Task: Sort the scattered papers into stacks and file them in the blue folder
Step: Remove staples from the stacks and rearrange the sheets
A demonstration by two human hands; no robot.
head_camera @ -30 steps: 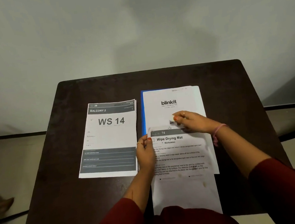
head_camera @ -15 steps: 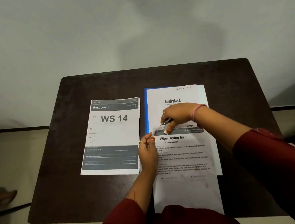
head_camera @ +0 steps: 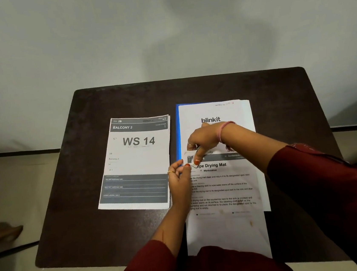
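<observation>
Table point(head_camera: 190, 93) stands against the wall point(head_camera: 160, 26). 2 paper stacks on it, side by side. Left stack point(head_camera: 136, 162) lies flat, just beside the folder point(head_camera: 178, 135). Folder lies right of it, under the right stack point(head_camera: 215, 113), showing only along that stack's left edge. 1 loose sheet point(head_camera: 222, 197) lies on the right stack, overhanging the table's near edge. Left hand point(head_camera: 178, 175) and right hand point(head_camera: 205, 141) meet at the sheet's upper left corner.

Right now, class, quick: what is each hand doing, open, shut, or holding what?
Left hand: pinches the top-left corner of the Wipe Drying Mat sheet.
Right hand: fingers curled, pinching that same corner from above; a small metal item shows there, unclear what.
</observation>
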